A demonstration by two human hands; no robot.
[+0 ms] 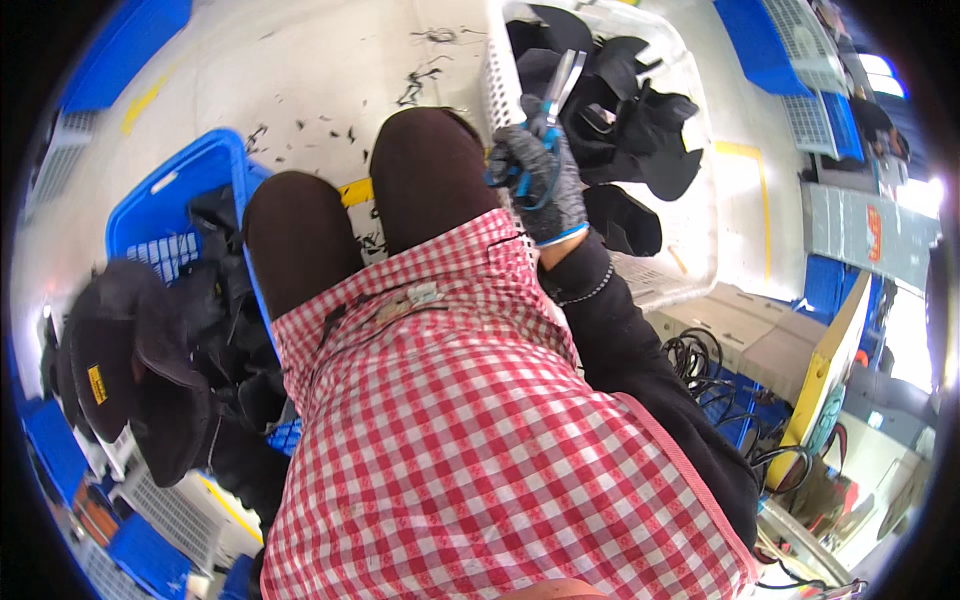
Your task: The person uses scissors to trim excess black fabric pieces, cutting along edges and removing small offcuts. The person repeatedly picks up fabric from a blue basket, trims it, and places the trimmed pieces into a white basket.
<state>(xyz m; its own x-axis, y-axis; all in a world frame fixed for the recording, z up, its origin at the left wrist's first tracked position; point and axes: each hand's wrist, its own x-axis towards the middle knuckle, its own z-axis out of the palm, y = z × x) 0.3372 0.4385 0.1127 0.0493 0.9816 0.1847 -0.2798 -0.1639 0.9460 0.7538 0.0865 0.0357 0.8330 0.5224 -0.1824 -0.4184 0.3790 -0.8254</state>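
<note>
My right hand (545, 185), in a dark grey knit glove with a blue cuff, is closed around the blue handles of a pair of scissors (563, 88). Their silvery blades point away from me, slightly parted, over the near side of a white basket. At the left, a black padded piece (130, 360) with a small yellow label is held up beside a blue basket. My left sleeve (245, 465) runs to this piece, which hides the left hand and its fingers.
Black curved pieces (635, 130) fill much of the white basket (690, 225). More black pieces lie in the blue basket (180, 190) by my left leg. Black scraps (415, 85) litter the floor ahead. At the right are coiled black cables (700, 360) and a yellow-edged board (825, 370).
</note>
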